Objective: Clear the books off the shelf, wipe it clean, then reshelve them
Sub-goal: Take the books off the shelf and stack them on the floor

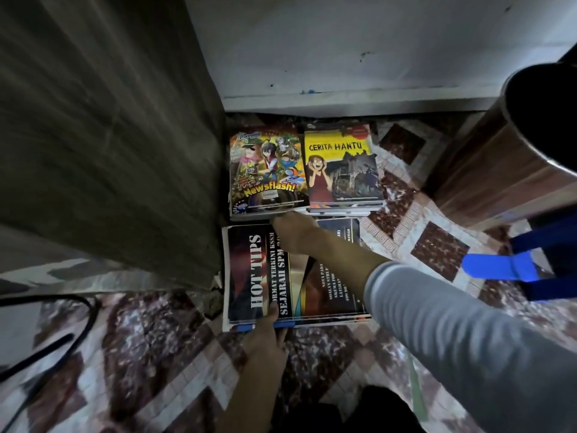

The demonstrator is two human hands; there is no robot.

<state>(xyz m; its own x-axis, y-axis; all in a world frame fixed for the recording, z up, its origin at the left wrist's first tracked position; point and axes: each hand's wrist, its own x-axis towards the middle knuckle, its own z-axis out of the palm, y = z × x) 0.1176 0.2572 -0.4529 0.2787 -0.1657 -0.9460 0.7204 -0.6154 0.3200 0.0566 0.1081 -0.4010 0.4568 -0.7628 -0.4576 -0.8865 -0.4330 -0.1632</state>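
On the floor: big book (259, 273) lies flat on a pile, with a comic (265, 170) and a yellow book (340, 164) just beyond it.
Left hand (265, 332): pinches the big book's near edge, thumb on top.
Right hand (295, 234): fingers bent down at the far edge, touching the comic; I cannot tell if they grip.

Dim maroon-and-white patterned floor tiles (150, 339) beside grey cabinet (109, 135)
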